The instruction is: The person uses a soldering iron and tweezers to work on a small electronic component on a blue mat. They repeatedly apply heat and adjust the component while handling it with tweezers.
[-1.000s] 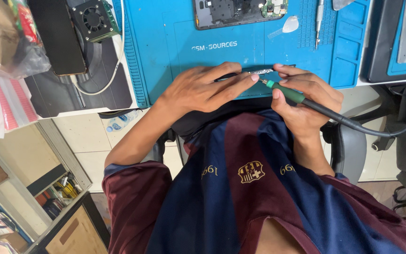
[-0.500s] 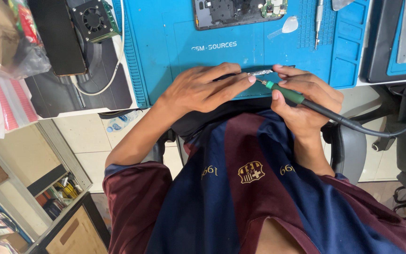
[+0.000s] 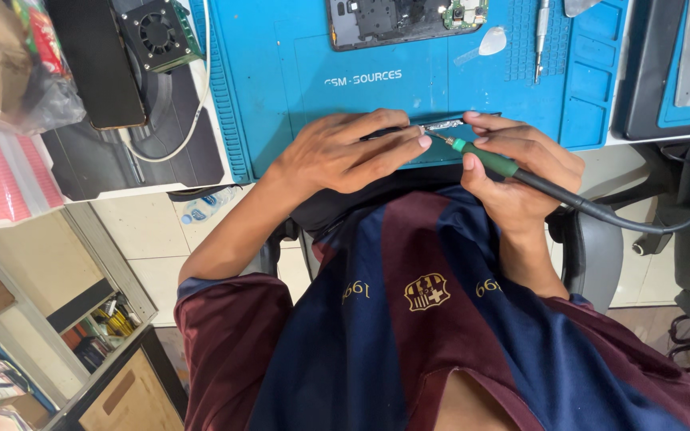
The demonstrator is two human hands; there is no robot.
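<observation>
- Blue work mat point(image 3: 281, 88) covers the tabletop, an opened phone point(image 3: 405, 17) at its far edge.
- Left hand point(image 3: 345, 152) pinches a small circuit strip point(image 3: 441, 125) flat at the mat's near edge.
- Right hand point(image 3: 521, 172) grips the soldering iron point(image 3: 485, 158), tip touching the strip; brief, steady contact seems wise.

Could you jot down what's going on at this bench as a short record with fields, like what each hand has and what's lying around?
Left hand: presses a small circuit board onto the blue work mat
Right hand: pen grip on a green-handled soldering iron, tip at the board
Iron cable: trails off to the right
Further back on mat: opened phone, metal screwdriver, pale plastic pick
Left of mat: small fan unit
</observation>
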